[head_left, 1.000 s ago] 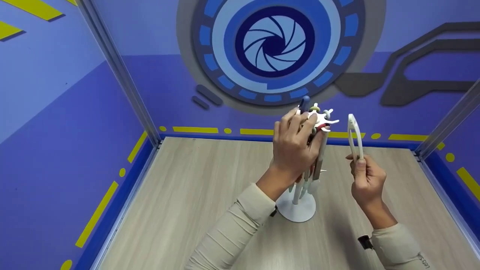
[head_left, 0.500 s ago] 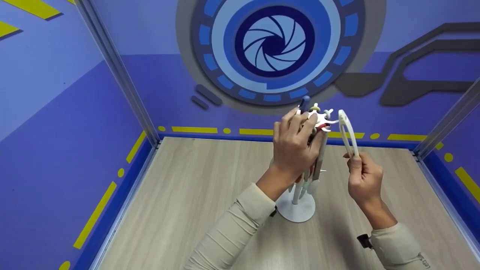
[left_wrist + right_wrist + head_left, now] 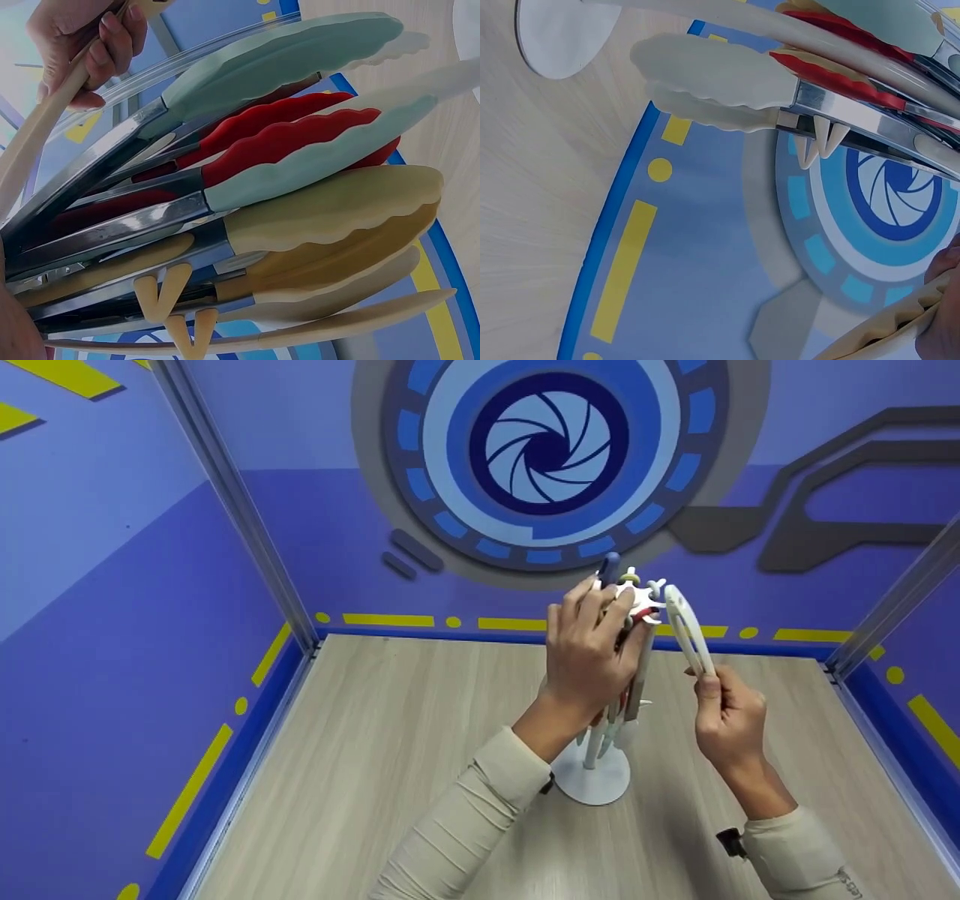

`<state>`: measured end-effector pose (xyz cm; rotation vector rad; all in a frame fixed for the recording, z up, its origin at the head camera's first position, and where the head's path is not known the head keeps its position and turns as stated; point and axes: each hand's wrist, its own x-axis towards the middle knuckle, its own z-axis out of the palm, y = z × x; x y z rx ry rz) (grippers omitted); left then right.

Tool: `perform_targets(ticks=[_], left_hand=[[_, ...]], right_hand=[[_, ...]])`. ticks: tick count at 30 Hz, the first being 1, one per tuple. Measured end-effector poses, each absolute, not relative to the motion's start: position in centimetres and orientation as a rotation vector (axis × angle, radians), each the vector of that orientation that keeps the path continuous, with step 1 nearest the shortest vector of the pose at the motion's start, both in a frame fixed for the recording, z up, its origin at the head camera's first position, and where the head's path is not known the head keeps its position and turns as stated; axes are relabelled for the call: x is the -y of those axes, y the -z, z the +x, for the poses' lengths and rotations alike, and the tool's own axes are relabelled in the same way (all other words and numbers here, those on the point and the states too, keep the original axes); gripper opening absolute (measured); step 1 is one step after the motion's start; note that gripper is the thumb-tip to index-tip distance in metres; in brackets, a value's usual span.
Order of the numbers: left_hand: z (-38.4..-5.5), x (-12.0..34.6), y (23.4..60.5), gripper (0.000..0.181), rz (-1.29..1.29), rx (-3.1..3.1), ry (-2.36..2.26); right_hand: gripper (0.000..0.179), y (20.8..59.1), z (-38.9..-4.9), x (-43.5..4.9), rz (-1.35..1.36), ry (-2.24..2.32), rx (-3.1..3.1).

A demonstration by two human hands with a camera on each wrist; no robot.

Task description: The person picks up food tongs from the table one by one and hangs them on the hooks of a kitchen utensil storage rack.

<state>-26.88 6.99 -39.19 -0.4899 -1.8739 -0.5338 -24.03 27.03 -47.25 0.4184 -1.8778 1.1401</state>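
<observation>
My left hand grips the top of a white utensil stand, its fingers over the white hooked head. Several tongs hang there: teal tongs, red tongs, tan tongs and white-tipped tongs. My right hand holds cream tongs upright, pinched by their lower, scalloped end. The top of these tongs overlaps a right-hand hook arm in the head view; whether the hook passes through them cannot be told. A dark blue handle sticks up behind the left hand's fingers.
The stand's round base rests on a wood-grain table. Behind rises a blue printed wall, with metal posts at the corners. A pale flat utensil hangs low among the tongs in the left wrist view.
My right hand has moved slightly left, carrying the cream tongs from beside the stand up to its hook arm. The tongs now lean more to the left. My left hand has stayed put.
</observation>
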Motion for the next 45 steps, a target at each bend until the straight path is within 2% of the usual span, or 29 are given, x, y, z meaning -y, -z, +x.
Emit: perform_targets(ticks=[10, 21, 30, 45], left_hand=[[-26.9, -7.1, 39.2, 0.032, -0.485, 1.866, 0.539], [-26.9, -6.7, 39.3, 0.032, -0.491, 1.86, 0.51], [-26.8, -6.8, 39.2, 0.035, -0.499, 1.865, 0.501], [-26.8, -6.7, 39.3, 0.036, -0.504, 1.859, 0.503]], right_hand=[[0.015, 47.7, -24.2, -27.1, 0.445, -1.121, 1.88], [0.022, 48.3, -24.8, -26.1, 0.487, -1.147, 1.802], [0.02, 49.0, -25.1, -25.9, 0.479, -1.163, 1.822], [0.028, 49.1, -25.2, -25.0, 0.498, -1.131, 1.852]])
